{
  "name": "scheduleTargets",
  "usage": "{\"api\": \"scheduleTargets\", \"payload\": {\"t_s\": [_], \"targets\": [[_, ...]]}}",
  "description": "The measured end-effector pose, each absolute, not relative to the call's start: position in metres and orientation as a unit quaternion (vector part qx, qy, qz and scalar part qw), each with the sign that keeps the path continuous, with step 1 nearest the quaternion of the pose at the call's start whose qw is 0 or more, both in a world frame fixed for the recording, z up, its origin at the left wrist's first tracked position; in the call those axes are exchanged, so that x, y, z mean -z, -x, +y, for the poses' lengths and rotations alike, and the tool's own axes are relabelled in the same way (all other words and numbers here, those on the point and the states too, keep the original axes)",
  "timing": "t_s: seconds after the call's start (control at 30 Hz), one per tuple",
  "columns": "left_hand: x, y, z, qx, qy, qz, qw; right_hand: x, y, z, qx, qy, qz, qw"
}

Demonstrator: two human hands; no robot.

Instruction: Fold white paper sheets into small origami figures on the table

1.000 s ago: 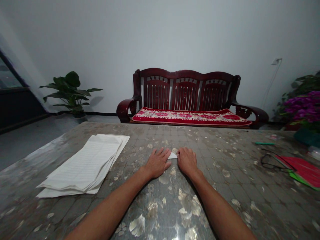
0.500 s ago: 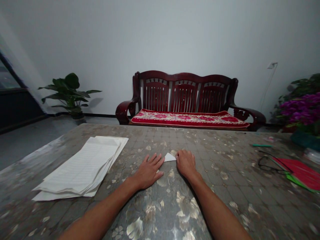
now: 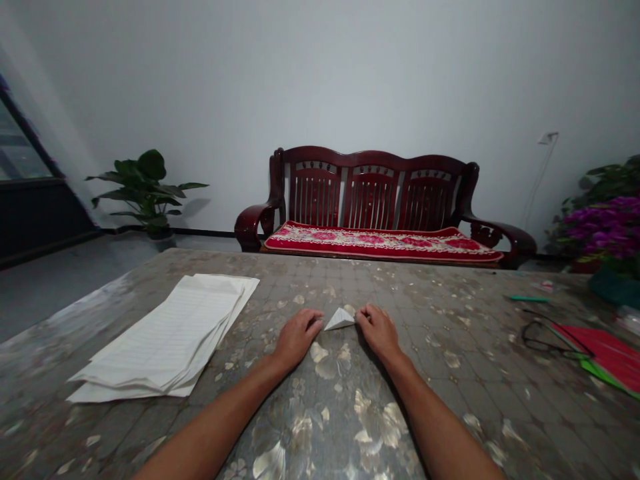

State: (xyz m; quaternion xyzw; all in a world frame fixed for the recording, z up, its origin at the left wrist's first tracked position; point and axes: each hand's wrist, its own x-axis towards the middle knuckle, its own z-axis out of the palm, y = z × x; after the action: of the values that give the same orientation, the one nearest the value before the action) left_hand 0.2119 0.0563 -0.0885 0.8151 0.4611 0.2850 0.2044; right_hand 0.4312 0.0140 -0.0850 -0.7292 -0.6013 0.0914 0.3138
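- The left hand [image 3: 297, 339] lies open, palm down, just beside the folded white paper triangle [image 3: 341, 320].
- The right hand [image 3: 379, 331] rests open, fingertips touching the paper.
- The paper sits between them on the patterned tabletop [image 3: 450, 393].

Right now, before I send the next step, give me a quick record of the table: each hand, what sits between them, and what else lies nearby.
Left hand: resting on the table, just left of the paper; contact unclear.
Right hand: fingertips at the paper's right end.
Folded paper: small white triangular shape between the hands.
Table cover: glossy, patterned.
Left of hands: stack of lined paper.
Right of hands: eyeglasses, green pen, red sheets.
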Motion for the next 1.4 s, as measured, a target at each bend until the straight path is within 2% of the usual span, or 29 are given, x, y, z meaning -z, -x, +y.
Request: {"api": "scheduleTargets", "payload": {"t_s": [0.37,0.67,1.4], "targets": [[0.085,-0.24,0.054,-0.294,-0.801,0.474,0.217,0.093,-0.428,0.01,-0.067,0.641,-0.679,0.35],[0.091,-0.237,0.048,-0.356,-0.843,0.379,0.137,0.089,-0.422,0.004,-0.005,0.572,-0.73,0.374],[0.092,-0.239,0.049,-0.375,-0.878,0.298,0.014,0.088,-0.418,0.003,0.062,0.53,-0.759,0.374]]}}
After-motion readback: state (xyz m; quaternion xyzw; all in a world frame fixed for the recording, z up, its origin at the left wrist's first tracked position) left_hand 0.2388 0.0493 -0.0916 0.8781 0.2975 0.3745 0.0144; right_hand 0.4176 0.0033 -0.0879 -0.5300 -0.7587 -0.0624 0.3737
